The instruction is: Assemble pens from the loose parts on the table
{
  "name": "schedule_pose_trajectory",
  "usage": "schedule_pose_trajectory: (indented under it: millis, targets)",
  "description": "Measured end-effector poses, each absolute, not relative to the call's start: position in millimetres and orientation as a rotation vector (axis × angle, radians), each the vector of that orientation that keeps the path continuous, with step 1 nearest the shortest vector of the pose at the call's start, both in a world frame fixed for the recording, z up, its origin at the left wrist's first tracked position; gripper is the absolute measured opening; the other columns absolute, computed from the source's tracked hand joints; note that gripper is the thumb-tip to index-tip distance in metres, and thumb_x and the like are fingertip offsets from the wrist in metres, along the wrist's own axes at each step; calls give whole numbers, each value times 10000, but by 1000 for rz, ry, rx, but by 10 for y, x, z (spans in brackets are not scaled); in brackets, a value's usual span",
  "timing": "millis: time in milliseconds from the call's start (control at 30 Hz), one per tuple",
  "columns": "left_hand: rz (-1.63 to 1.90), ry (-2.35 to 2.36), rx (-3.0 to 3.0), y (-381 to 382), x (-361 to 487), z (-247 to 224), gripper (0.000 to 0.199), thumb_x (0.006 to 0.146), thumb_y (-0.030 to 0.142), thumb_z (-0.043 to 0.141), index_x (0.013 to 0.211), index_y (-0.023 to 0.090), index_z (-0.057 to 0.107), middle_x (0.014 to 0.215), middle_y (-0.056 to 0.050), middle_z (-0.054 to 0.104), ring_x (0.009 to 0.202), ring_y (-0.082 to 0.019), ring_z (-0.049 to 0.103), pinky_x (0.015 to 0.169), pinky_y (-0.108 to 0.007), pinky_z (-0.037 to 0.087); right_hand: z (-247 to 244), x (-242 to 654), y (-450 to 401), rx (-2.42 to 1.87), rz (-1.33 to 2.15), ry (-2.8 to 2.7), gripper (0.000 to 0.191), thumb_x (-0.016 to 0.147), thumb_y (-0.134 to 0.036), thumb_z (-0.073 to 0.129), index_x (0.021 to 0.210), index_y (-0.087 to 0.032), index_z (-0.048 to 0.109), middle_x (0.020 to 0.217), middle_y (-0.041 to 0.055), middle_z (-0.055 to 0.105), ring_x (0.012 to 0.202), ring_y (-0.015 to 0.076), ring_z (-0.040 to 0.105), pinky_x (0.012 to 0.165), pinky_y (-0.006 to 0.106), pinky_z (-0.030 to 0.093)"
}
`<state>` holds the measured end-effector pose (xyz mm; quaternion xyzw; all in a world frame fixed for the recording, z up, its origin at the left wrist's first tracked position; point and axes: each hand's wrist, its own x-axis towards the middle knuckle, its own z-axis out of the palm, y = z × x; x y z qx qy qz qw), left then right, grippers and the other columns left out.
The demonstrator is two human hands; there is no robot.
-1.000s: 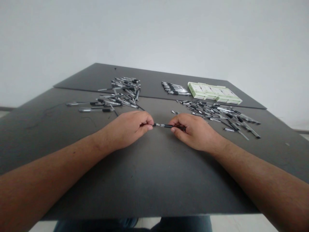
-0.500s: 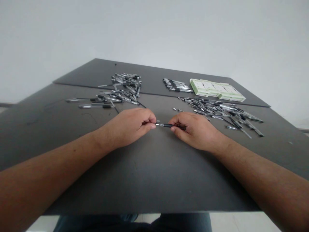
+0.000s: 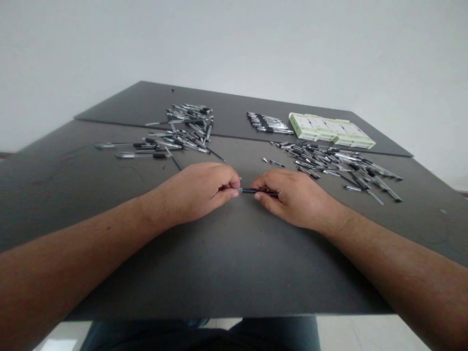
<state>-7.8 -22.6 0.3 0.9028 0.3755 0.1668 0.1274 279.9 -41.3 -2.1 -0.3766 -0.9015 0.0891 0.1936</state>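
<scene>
Between my hands lies a pen (image 3: 249,190) with a black grip, held level just over the dark table (image 3: 234,273). My left hand (image 3: 206,190) pinches its left end between thumb and forefinger; a small clear piece peeks out above those fingertips. Wrapped round the black part is my right hand (image 3: 294,197), its thumb and fingers closed. Both palms hide parts of the pen, so its full length cannot be seen.
Loose pens (image 3: 190,141) are heaped at the left. Another pile of pen parts (image 3: 329,163) spreads at the right. Behind it, a neat row of pens (image 3: 268,123) lies beside green and white boxes (image 3: 331,130). A pale wall (image 3: 234,48) stands behind the table.
My hands have come slightly closer together, and less of the pen shows between them. The camera view has tilted a little.
</scene>
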Motion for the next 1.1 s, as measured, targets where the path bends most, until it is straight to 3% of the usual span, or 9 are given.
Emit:
schedule_pose_trajectory:
  millis: [267,467,667,900,1100]
  targets:
    - [496,1114,2621,-242,-62,29,185,1079,310,676,1130,260,847,1018,-43,857,984,-258,793,997,-360,599,-9,2768,-430,-1063,278,-2503,170,1098,-267,724,1210,-248,850,1039,61,884,916,243,788,849,337,569]
    - [528,1025,2617,-264,-52,17,186,1085,267,672,1164,247,839,1116,-64,877,1098,-271,822,1096,-373,616,-3,2757,-434,-1038,317,-2492,190,1089,-267,699,1191,-232,855,999,56,871,859,226,760,797,326,534]
    - [654,977,2482,-276,-94,-38,457,1022,391,777,1449,229,767,1301,-97,887,1020,-250,834,992,-378,665,-9,2764,-425,-1053,350,-2462,158,1085,-273,720,1182,-243,841,1024,46,884,852,211,766,778,313,526]
    - [541,1105,2595,-265,-94,28,325,1091,445,576,1112,242,830,1016,-72,868,965,-271,814,934,-392,609,-5,2776,-423,-1051,322,-2448,161,1080,-272,713,1174,-242,840,1011,48,875,838,214,758,763,322,512]
    - [528,1117,2628,-254,-89,22,328,1093,416,548,1099,247,829,1001,-66,869,955,-267,796,909,-377,581,3,2760,-437,-1080,314,-2417,114,1063,-277,749,1149,-250,818,981,31,843,837,212,741,776,326,508]
